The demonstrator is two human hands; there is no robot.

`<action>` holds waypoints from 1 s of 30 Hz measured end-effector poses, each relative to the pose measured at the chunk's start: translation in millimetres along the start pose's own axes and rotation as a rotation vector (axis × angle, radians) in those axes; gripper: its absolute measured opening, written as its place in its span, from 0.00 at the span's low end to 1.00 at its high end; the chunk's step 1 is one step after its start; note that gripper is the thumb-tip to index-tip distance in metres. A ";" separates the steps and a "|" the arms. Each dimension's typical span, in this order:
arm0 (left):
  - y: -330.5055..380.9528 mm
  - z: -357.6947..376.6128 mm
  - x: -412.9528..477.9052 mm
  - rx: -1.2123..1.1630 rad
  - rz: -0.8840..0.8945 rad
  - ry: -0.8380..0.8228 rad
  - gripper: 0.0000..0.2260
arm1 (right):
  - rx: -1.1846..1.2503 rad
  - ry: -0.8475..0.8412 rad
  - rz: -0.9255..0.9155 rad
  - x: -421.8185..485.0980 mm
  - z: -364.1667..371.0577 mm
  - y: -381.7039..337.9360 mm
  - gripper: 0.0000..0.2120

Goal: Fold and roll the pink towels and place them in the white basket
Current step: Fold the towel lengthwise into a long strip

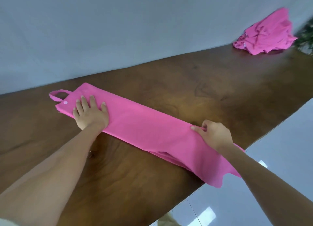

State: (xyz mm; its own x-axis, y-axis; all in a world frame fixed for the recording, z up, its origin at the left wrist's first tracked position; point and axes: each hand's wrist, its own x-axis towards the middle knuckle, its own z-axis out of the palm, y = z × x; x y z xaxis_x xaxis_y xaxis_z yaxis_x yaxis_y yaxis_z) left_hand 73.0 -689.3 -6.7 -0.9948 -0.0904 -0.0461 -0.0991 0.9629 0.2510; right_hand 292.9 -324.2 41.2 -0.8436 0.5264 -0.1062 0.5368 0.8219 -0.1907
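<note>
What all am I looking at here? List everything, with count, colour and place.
long folded pink towel: one, pink, stretched across the table, near end overhanging.
crumpled pink towel heap: one, pink, table's far right.
brown wooden table: one, brown, under both.
grey wall: one, behind the table.
glossy tiled floor: one, pale, lower right.
leafy plant: one, green, right edge.
left hand: one, pressing flat on the towel.
right hand: one, pinching the towel's near end.

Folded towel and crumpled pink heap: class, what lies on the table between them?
In the head view, only bare wooden table separates the folded towel from the crumpled heap.
</note>
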 end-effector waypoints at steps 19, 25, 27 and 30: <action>51.9 12.2 -115.3 -0.074 0.300 0.022 0.33 | 0.056 -0.030 -0.344 123.7 -8.1 21.4 0.25; 112.2 29.5 -128.5 -0.001 0.660 -0.120 0.32 | -0.075 0.059 -0.286 107.5 -11.3 85.5 0.26; 115.5 34.0 -127.3 0.045 0.650 -0.103 0.32 | -0.142 0.067 -0.290 105.5 -10.5 104.7 0.26; 117.3 34.9 -127.9 0.071 0.650 -0.104 0.32 | -0.215 0.090 -0.320 113.7 -12.6 119.8 0.27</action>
State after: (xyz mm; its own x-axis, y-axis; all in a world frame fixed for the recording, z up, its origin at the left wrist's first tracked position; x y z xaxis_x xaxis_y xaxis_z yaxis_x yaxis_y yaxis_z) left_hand 189.3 -555.9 -5.1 -0.8440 0.5363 -0.0006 0.5259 0.8279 0.1949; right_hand 261.4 -163.2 18.6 -0.9692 0.2458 0.0132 0.2459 0.9693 0.0093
